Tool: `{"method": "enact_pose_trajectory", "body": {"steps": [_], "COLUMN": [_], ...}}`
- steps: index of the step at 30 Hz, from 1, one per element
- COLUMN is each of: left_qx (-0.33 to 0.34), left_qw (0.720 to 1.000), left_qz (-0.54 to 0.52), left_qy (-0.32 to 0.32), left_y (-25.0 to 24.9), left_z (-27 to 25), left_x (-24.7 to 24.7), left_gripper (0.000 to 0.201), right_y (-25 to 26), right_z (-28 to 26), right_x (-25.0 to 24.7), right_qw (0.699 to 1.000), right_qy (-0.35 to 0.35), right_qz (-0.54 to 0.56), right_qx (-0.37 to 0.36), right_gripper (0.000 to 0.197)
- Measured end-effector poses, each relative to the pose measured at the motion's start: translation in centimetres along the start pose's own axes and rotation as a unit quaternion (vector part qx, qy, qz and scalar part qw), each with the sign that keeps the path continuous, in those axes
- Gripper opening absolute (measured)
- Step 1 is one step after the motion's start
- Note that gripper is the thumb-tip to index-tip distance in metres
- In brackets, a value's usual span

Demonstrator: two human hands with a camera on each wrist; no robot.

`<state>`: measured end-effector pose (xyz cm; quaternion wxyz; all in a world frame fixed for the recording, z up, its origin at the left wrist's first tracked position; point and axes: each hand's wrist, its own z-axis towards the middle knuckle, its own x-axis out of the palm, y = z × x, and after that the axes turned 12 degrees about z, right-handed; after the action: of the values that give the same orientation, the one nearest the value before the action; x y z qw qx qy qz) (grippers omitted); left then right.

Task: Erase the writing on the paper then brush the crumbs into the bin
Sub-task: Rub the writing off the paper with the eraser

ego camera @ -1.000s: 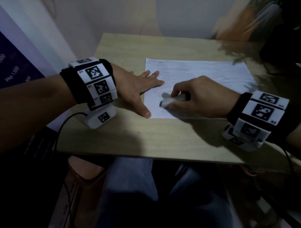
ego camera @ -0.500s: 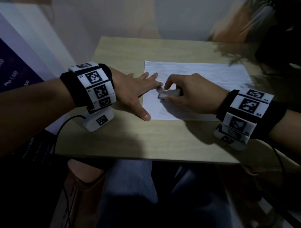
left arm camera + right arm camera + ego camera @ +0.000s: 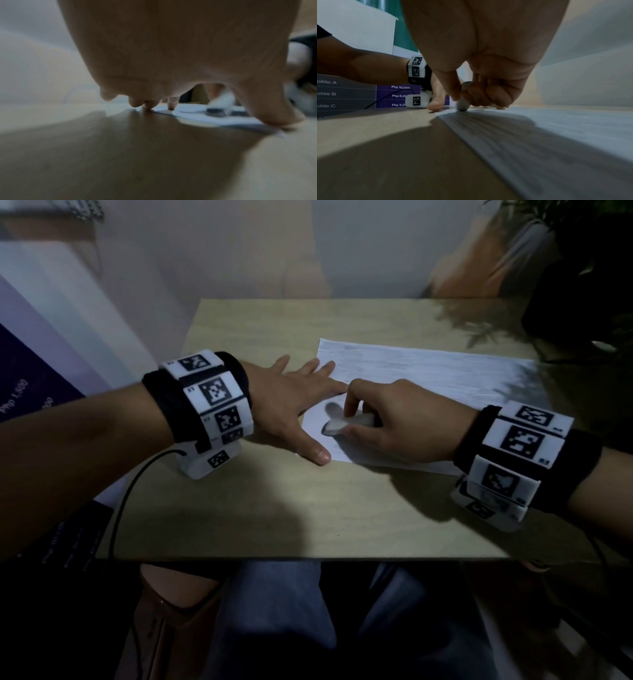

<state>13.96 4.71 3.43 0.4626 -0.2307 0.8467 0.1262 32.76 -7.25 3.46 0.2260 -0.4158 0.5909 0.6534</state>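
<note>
Head view shows my right hand pinching the white eraser between thumb and fingers, its darkened tip down on the paper near the sheet's left edge. That sheet lies flat on the wooden table, toward its far right part. My left hand lies spread, fingers straight, fingertips on the paper's left margin and thumb pressing the near left corner; it grasps nothing, only pins the sheet down.

To rub well here, I judge I should keep the left hand's weight firm, since I am working right beside the edge, where paper buckles or tears easily. Short strokes running away from the pinned edge seem safest, with moderate pressure and a low eraser angle. Faint lines of writing cover the rest of the sheet, so most of the erasing looks undone. No crumbs are clear enough to make out, and no bin is in view.
</note>
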Motion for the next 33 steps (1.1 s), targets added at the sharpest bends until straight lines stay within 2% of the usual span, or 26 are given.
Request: {"method": "enact_pose_trajectory", "body": {"steps": [4,7,10,12,15,19,24,30,33], "left_qx": [0.004,0.004,0.008,0.005,-0.005,-0.009,-0.015,-0.058,-0.054], "left_qw": [1.0,1.0,1.0,0.999,0.999,0.998,0.997,0.992,0.991], "left_qz": [0.011,0.011,0.005,0.003,0.008,-0.001,-0.008,0.074,0.091], "left_qy": [-0.001,0.012,0.026,0.038,0.049,0.064,0.07,0.079,0.088], "left_y": [-0.3,0.0,0.3,0.5,0.6,1.2,1.9,2.3,2.2], "left_z": [0.1,0.2,0.1,0.0,-0.1,-0.4,-0.9,-1.2,-0.9], "left_x": [0.0,-0.2,-0.5,-0.7,-0.9,-1.2,-1.3,-2.4,-2.5], "left_gripper": [0.129,0.118,0.113,0.116,0.119,0.117,0.115,0.117,0.12], "right_y": [-0.4,-0.5,-0.3,-0.3,-0.6,0.1,-0.5,-0.3,0.2], "right_z": [-0.3,-0.4,-0.7,-0.6,-0.2,-0.6,0.2,0.4,0.8], "right_x": [0.1,0.0,-0.2,-0.3,-0.4,0.0,0.3,0.7,0.8], "right_qw": [1.0,0.999,1.0,0.999,1.0,0.998,0.999,0.999,0.998], "right_qy": [0.006,-0.018,0.03,0.034,-0.011,0.058,0.002,0.02,0.059], "right_qz": [-0.019,-0.028,0.0,0.002,-0.015,0.019,-0.038,-0.038,-0.013], "right_qx": [0.005,0.006,0.002,0.001,0.013,-0.006,0.007,0.005,-0.015], "right_gripper": [0.027,0.026,0.023,0.022,0.02,0.031,0.028,0.031,0.031]}}
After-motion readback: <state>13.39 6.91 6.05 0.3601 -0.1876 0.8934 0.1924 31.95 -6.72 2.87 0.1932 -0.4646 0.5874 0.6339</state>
